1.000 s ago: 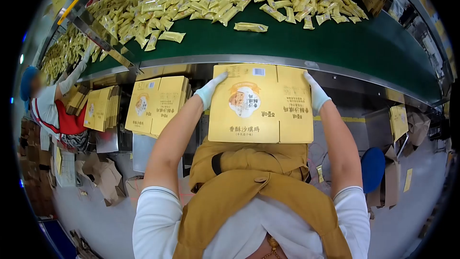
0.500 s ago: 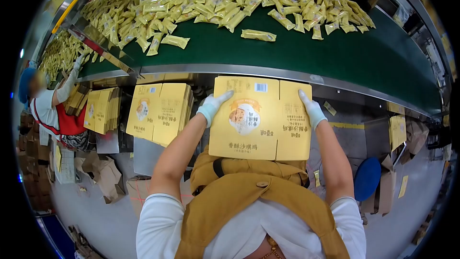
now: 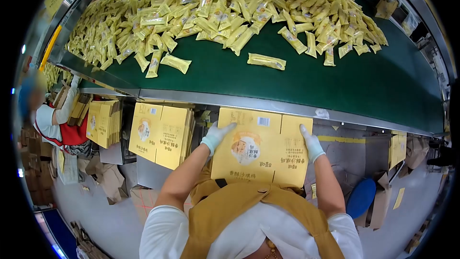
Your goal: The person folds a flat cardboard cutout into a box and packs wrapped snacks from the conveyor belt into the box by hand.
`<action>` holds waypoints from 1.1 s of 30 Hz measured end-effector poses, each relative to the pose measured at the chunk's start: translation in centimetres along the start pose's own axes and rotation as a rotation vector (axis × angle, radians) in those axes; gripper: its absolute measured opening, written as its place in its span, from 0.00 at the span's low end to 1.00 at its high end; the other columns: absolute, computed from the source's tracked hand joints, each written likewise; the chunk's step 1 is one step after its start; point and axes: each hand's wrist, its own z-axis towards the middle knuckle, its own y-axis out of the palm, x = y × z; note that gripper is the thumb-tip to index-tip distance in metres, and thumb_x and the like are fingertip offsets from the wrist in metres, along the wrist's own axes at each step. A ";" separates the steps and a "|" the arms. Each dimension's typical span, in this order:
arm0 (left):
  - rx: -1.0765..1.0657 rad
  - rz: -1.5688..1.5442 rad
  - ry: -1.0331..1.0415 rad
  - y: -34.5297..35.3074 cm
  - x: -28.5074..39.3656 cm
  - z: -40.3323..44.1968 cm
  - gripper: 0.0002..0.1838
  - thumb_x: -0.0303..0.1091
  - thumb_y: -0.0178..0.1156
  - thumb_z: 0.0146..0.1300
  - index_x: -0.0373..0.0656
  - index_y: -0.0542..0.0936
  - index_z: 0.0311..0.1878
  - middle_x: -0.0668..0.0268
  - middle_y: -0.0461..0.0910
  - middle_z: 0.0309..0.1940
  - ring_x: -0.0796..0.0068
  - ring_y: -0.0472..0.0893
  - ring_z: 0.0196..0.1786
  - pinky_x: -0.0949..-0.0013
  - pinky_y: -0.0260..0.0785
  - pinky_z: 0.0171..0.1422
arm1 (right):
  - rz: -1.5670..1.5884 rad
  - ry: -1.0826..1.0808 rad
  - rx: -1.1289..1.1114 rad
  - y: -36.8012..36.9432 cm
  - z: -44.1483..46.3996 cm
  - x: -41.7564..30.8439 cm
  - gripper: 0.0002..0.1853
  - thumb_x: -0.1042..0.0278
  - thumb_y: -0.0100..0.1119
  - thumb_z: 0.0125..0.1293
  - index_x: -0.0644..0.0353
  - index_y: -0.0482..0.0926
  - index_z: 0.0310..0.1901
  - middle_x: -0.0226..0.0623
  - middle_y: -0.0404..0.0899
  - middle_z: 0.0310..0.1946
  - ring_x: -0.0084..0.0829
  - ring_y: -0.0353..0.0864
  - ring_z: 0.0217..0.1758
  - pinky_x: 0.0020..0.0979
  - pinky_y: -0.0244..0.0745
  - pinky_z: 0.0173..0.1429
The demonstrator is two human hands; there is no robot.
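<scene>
A flattened yellow carton (image 3: 245, 148) with a round picture, dark lettering and a barcode is held in front of the body, below the belt's edge. My left hand (image 3: 218, 135), in a white glove, is closed on its left edge with the thumb on the printed face. My right hand (image 3: 312, 144), also gloved, grips the right edge the same way. Fingers behind the carton are hidden, and I cannot tell whether more than one flat sheet is held. To the left stands a stack of similar flat cartons (image 3: 155, 132).
Yellow wrapped snack bars (image 3: 215, 14) lie heaped on a green conveyor belt (image 3: 330, 84) with a metal rim. A co-worker (image 3: 52, 120) is at far left beside another carton stack (image 3: 103, 122). A blue stool (image 3: 361, 197) and brown open boxes (image 3: 378, 201) stand at right.
The view has tipped upward, so the belt and carton sit lower in the picture. The carton's face looks more slanted. Both hands keep their hold on its sides.
</scene>
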 end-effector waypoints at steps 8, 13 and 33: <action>0.019 -0.064 0.122 0.0 1.3 1.1 0.50 0.45 0.75 0.57 0.29 0.58 0.74 0.52 0.80 0.60 0.65 0.81 0.60 0.66 0.74 0.64 | 0.088 -0.117 -0.001 0.5 -0.1 0.5 0.50 0.37 0.69 0.62 0.73 0.63 0.71 0.52 0.78 0.59 0.39 0.81 0.58 0.35 0.76 0.61; 0.166 0.208 0.268 0.5 1.3 -1.1 0.56 0.49 0.74 0.56 0.26 0.53 0.76 0.45 0.78 0.62 0.59 0.81 0.62 0.63 0.73 0.67 | -0.258 -0.407 0.250 1.2 -1.9 2.3 0.49 0.43 0.68 0.64 0.71 0.58 0.74 0.51 0.77 0.61 0.39 0.79 0.62 0.34 0.72 0.66; -0.539 1.245 1.090 9.4 6.7 -3.4 0.45 0.60 0.59 0.63 0.35 0.63 0.74 0.46 0.59 0.76 0.48 0.56 0.79 0.47 0.43 0.84 | 0.428 -0.013 -0.217 0.5 1.5 0.6 0.33 0.52 0.68 0.68 0.67 0.71 0.65 0.43 0.79 0.58 0.35 0.82 0.56 0.35 0.78 0.59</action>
